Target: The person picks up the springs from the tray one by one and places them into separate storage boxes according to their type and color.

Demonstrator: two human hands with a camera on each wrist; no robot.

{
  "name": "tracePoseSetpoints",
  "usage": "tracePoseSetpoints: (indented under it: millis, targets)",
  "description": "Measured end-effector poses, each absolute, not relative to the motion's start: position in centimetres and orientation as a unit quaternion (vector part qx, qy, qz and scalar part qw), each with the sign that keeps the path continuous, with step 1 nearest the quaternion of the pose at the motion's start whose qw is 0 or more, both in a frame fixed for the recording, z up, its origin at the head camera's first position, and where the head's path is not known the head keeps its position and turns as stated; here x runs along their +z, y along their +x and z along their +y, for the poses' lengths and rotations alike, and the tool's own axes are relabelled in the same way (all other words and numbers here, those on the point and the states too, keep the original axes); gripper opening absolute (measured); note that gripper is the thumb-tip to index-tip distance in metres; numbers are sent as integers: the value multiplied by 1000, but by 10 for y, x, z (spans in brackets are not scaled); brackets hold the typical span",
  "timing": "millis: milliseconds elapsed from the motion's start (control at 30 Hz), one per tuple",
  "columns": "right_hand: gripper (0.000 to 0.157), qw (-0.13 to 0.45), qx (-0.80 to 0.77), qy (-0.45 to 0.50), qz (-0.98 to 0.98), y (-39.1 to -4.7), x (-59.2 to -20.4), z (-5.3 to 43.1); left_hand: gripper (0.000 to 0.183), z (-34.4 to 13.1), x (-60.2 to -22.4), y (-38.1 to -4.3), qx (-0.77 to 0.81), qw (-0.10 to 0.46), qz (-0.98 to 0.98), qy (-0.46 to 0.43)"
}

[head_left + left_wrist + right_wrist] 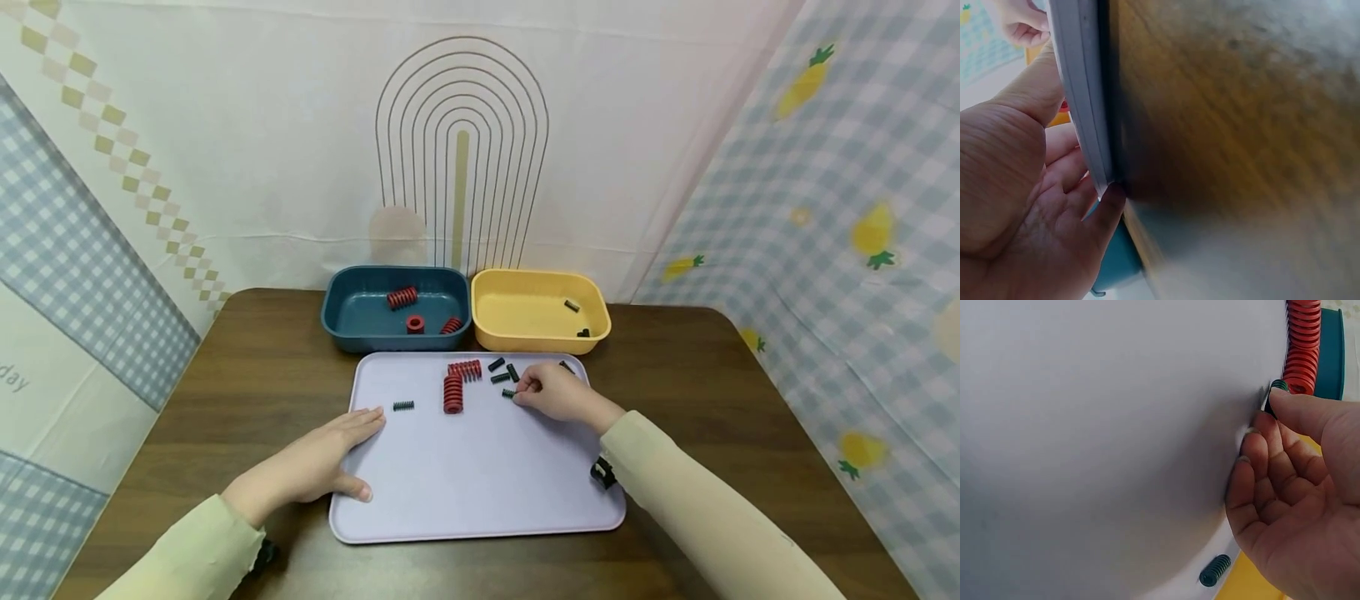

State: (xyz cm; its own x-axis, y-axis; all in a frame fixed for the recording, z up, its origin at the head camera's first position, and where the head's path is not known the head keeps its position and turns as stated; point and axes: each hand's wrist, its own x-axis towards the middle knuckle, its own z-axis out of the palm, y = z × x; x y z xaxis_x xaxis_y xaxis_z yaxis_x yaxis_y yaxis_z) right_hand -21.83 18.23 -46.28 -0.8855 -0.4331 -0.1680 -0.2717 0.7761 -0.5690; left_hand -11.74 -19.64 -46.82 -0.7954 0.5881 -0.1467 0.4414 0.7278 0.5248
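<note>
My right hand [553, 392] pinches a small dark green spring [1277, 387] between thumb and index finger, low over the lilac tray [480, 483]. Several more small springs lie just beyond it, one of them a dark spring [497, 364]. Left of these, two red springs touch: a red spring [453, 393] pointing toward me and another red spring [467, 368] lying crosswise. My left hand [330, 454] rests with straight fingers over the tray's left rim, thumb spread. Nearest its fingertips is a lone small green spring [403, 406].
Behind the tray stand a blue bin [360, 340] with red springs inside and a yellow bin [510, 342] with small dark springs. Another small spring [1215, 570] lies by the tray's right edge. The wooden table [217, 400] extends on both sides, with patterned cloth behind.
</note>
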Motion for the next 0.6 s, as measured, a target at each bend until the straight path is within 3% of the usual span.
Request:
tracePoseSetpoints:
  millis: [367, 600]
  targets:
    - [7, 110, -321, -177, 924, -211, -455, 199, 99, -197, -471, -117, 258, 154, 913, 277]
    - [8, 58, -356, -151, 920, -213, -435, 214, 99, -198, -473, -118, 261, 151, 911, 282]
